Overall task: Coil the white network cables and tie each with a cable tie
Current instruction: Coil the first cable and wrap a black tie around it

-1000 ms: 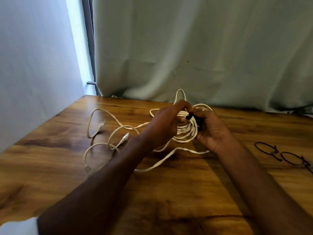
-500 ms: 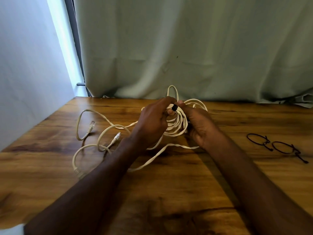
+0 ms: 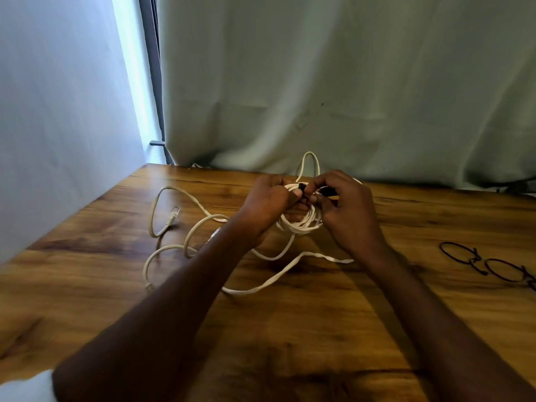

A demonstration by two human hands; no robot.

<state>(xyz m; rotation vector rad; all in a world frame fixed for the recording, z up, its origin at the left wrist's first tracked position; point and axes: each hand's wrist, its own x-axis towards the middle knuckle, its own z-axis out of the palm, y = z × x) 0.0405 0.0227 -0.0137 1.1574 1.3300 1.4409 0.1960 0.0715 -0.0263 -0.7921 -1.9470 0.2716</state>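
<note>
no readable text, labels, brands or numbers on any surface in view

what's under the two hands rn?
The white cable coil, held between left hand and right hand, with a black cable tie at its top. Loose cable lies on the table. The tie's closure is hidden by fingers.

wooden table point(image 3: 290, 329) fills the lower frame – dark grain streaks, warm brown. pale green curtain point(image 3: 348, 82) hangs across the upper centre and right, creased. plain white wall point(image 3: 58, 111) at upper left, with a bright daylight strip and dark frame point(image 3: 150, 68) between them.
</note>
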